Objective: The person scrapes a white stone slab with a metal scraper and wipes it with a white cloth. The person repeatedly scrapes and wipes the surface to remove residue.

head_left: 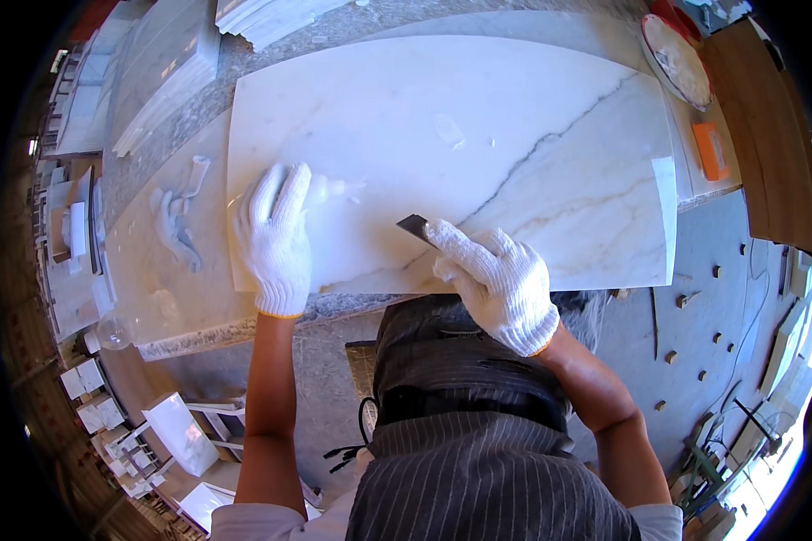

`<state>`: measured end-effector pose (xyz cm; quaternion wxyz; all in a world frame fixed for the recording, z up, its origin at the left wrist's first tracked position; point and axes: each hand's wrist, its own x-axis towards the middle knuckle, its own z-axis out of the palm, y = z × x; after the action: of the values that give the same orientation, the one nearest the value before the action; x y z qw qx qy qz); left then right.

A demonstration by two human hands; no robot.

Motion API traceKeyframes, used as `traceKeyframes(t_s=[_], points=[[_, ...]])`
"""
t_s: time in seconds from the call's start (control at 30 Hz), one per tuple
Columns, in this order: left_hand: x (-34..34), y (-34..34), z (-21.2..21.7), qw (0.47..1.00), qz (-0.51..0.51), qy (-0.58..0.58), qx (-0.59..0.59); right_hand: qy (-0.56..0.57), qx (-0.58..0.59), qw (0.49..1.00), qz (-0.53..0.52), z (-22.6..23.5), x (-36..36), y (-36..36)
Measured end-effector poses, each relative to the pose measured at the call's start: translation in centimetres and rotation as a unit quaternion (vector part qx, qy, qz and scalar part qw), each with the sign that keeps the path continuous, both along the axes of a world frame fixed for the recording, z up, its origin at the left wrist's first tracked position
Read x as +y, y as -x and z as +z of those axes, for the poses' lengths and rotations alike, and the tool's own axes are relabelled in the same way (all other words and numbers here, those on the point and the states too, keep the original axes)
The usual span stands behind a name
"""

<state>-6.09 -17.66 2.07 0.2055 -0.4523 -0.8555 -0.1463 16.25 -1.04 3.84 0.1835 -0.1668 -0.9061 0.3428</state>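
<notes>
A large white marble slab (568,216) with grey veins lies flat in front of me. My right hand (505,279), in a white knit glove, is closed on a small dark flat scraper blade (412,225), its outer edge close to the slab's surface. My left hand (275,225), gloved the same way, has bent fingers at the slab's left part. A white tapered nozzle (330,187) sticks out beside its fingers; the rest of that thing is hidden behind the glove. Faint whitish patches (449,132) show on the slab's far middle.
Under the slab is a larger stone surface (144,270), with a crumpled grey-white piece (173,225) on its left. A red-rimmed bowl (675,61) of white material and an orange box (711,151) stand far right, beside brown cardboard (758,126). Stacked slabs (167,72) stand far left.
</notes>
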Motion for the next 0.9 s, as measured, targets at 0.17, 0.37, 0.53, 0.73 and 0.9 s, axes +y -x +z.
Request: traceKeyframes(t_s=[0.17,0.37,0.53,0.73,0.9], points=[[-0.2,-0.1,0.3,0.985,0.019,-0.097,-0.144,-0.012,0.026,0.999,0.022,-0.8,-0.3,2.3],[-0.9,-1.9,1.0,0.915,0.113,-0.251,-0.296,-0.051,-0.047,0.997,0.044,0.8,-0.8,4.9],[-2.2,-2.9,0.4,0.877,0.149,-0.314,-0.332,-0.090,-0.073,0.993,0.033,0.8,-1.3,6.1],[-2.3,-3.0,0.1,0.862,0.158,-0.341,-0.339,-0.116,-0.070,0.990,0.029,0.3,-1.5,6.7],[-2.5,-2.9,-0.1,0.868,0.154,-0.338,-0.330,-0.133,-0.130,0.982,0.035,0.9,-1.7,5.1]])
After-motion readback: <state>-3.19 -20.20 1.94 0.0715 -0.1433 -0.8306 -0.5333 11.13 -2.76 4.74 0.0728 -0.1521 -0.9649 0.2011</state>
